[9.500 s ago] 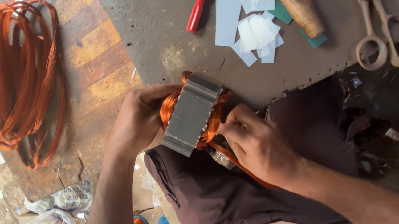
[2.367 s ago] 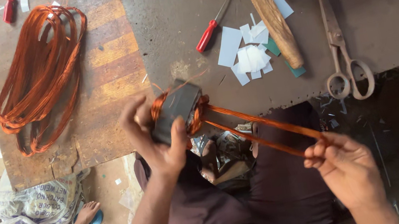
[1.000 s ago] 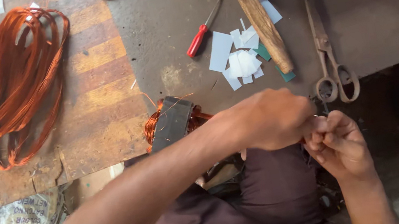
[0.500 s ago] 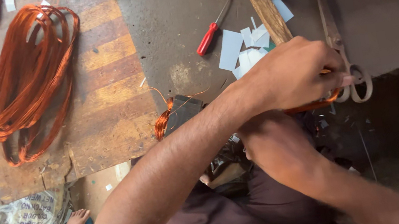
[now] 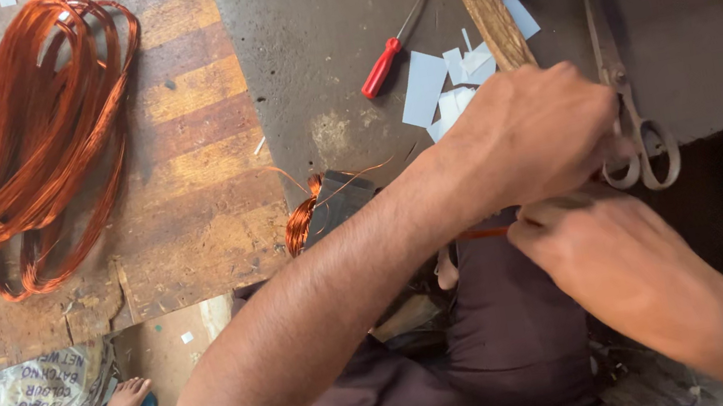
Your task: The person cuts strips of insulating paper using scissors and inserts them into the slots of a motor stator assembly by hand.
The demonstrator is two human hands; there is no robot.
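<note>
The person's left hand [image 5: 532,140] reaches across the body with its fingers curled shut over a short run of copper wire [image 5: 484,233], of which only a small orange stretch shows below the knuckles. The right hand [image 5: 616,263] meets it from underneath, thumb and fingers pinched closed, apparently on the same strands, though the grip itself is hidden. The wire seems to lead back under the forearm to the motor core [image 5: 328,208], which sits at the near edge of the worktop [image 5: 317,54], wrapped in copper windings with loose ends sticking up. The main risk looks to be the pull: a hard tug could drag the core off the edge into the lap, or kink and snap the thin strands, since no hand steadies it. The crossed forearm also hides the core from view. The scissors [image 5: 629,119] lie touching or just beside the left knuckles, so a sideways move could knock them off the edge. A wooden stick [image 5: 492,15], paper slips [image 5: 426,89] and a red screwdriver [image 5: 384,64] crowd the area just behind the hands. Open room lies leftward, on the wooden board [image 5: 198,162] between the core and the big wire coil [image 5: 30,151].
</note>
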